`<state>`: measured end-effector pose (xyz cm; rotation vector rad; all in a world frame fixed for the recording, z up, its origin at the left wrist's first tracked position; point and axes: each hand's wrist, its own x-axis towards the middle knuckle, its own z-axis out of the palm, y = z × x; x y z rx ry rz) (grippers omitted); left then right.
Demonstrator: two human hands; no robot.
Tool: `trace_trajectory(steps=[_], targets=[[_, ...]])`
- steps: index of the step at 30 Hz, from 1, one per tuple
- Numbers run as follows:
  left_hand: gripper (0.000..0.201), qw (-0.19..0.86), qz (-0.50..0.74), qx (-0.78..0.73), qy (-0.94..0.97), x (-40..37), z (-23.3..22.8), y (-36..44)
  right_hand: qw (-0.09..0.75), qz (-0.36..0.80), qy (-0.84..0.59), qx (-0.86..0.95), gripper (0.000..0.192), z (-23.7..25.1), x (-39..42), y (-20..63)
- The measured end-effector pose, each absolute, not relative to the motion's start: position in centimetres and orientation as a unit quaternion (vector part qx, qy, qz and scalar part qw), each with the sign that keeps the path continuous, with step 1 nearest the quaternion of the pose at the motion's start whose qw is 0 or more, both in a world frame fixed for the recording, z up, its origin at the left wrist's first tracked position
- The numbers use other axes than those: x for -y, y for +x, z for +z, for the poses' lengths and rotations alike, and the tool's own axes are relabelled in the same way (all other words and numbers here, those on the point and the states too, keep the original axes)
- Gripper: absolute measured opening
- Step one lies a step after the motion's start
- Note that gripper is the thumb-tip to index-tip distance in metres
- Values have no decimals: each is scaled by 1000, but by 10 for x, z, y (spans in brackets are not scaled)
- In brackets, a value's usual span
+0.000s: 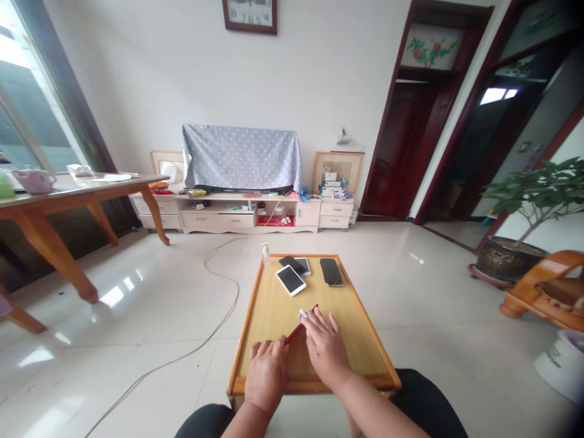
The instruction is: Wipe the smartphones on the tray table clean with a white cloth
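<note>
My left hand (pixel 266 372) is closed around the near end of a slim red object (pixel 294 333), seen almost edge-on, so its kind is unclear. It slants up to the right over a small wooden table (pixel 260 325). My right hand (pixel 326 347) presses a crumpled white tissue (pixel 302 314) against it near the far end, fingers fairly straight. Beyond my hands, a white phone (pixel 291 280) lies on the tabletop, close to a black phone (pixel 292 264) that partly covers another white phone (pixel 303 265). A dark phone (pixel 331 272) lies to the right.
A small pump bottle (pixel 266 253) stands at the table's far left corner. A cable (pixel 219 316) snakes across the floor on the left. Farther off are a long white cabinet (pixel 219 220), a larger wooden table (pixel 91 198) and a potted plant (pixel 513 252).
</note>
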<state>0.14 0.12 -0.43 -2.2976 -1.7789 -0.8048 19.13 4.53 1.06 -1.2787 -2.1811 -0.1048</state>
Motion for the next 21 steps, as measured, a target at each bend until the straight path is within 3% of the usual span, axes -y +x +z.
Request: trace_trajectory(steps=[5,11,15,19,21], targets=[[25,69,-277,586,-758,-3,-8,2,309,-38,-544,779,55,12,-74,205],[24,78,-288,586,-754,-5,-8,2,307,-31,-447,840,63,10,-40,178],[23,82,-302,584,-749,-6,-8,2,327,-15,-461,825,60,3,-44,178],[24,82,-306,591,-741,-5,-7,2,385,45,-519,762,51,-2,-81,195],[25,75,-307,601,-734,-4,-6,2,426,127,-536,717,45,-3,-98,202]])
